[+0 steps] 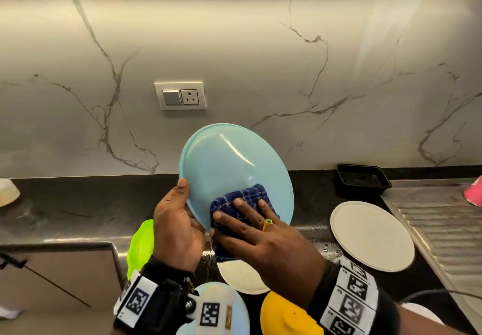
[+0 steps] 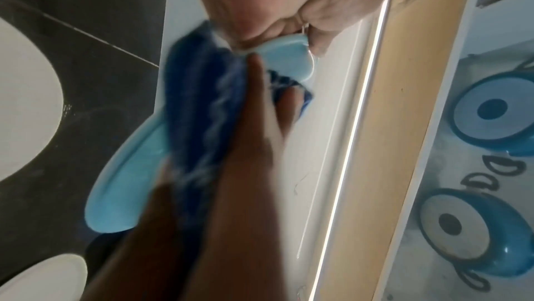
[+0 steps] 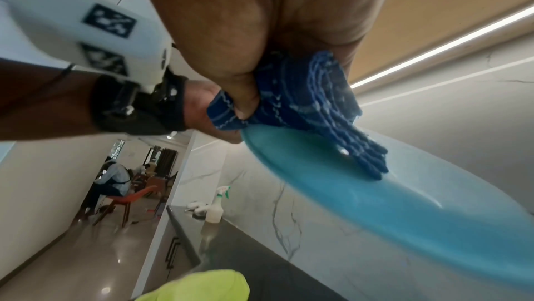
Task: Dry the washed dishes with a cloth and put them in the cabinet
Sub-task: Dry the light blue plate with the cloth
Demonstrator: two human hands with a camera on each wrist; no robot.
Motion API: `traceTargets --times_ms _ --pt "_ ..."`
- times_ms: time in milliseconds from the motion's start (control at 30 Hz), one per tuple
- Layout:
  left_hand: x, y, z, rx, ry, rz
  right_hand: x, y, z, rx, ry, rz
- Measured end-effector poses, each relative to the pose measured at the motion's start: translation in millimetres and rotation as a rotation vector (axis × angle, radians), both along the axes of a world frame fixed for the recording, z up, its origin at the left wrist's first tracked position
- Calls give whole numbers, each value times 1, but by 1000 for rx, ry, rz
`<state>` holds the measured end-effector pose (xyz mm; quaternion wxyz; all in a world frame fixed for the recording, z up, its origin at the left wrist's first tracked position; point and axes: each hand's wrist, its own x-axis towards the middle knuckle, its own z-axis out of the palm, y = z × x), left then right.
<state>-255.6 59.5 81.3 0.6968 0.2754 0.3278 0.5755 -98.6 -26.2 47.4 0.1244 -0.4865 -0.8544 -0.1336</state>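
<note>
Left hand (image 1: 177,225) grips blue plate (image 1: 234,162); right hand (image 1: 263,238) presses cloth (image 1: 242,199).

Veined marble wall (image 1: 260,60), dark counter (image 1: 78,204)

Glossy plastic plate (image 1: 234,160), woven cloth (image 1: 242,201), polished marble wall (image 1: 260,60)

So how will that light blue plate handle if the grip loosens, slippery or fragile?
Probably light: the left hand alone holds the light blue plate tilted by its rim. Its glossy face could well be slippery, more so if still wet. It looks like plastic, so likely not fragile. The right hand presses the blue cloth against it.
</note>
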Motion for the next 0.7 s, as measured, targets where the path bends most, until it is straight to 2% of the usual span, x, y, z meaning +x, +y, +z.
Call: traceTargets --times_ms 200,300,367,500,567,633,700 --pt "-4 20 -4 -4 18 140 38 -12 -24 62 -7 -76" --pt "-3 25 -3 -4 17 170 52 -11 -30 47 83 -148" --pt "-5 28 -5 -2 11 182 62 -7 -33 30 241 -200" --pt "-11 29 -9 45 20 111 80 8 -23 -123 775 -303" --pt "-14 26 -12 95 31 56 91 22 -15 -134 987 -320" --pt "-17 22 -16 147 90 50 103 39 -2 -132 1093 -336" --pt "-20 20 -22 203 166 70 113 57 14 -151 1094 -370"
